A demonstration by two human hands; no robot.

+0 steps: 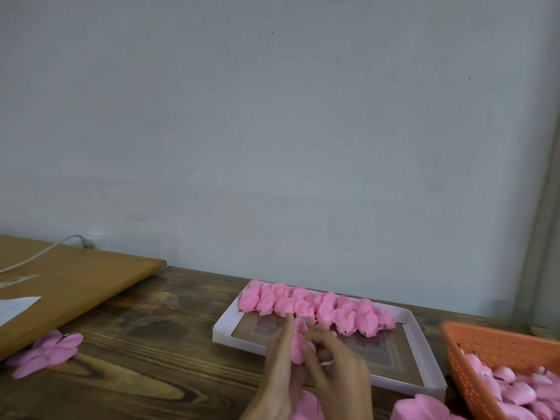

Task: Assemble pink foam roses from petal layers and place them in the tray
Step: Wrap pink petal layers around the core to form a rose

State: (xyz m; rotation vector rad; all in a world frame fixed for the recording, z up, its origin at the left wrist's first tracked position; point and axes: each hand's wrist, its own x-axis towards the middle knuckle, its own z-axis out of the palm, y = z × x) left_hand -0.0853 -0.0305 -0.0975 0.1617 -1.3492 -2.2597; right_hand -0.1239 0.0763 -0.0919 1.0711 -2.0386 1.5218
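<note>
Pink foam rose held upright above tray

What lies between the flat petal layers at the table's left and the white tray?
In the head view, only bare dark wood of the table separates the petal layers from the tray; nothing rests there.

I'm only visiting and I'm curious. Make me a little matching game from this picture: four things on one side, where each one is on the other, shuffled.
Things
1. finished pink foam roses
2. orange plastic mesh basket
3. flat pink foam petal layers
4. half-made pink foam rose

Places
A. held between the left hand and the right hand
B. loose on the dark wooden table, far left
C. in a row along the far side of the white cardboard tray
D. at the right edge, holding pink foam pieces

Pairs: 1-C, 2-D, 3-B, 4-A
</note>
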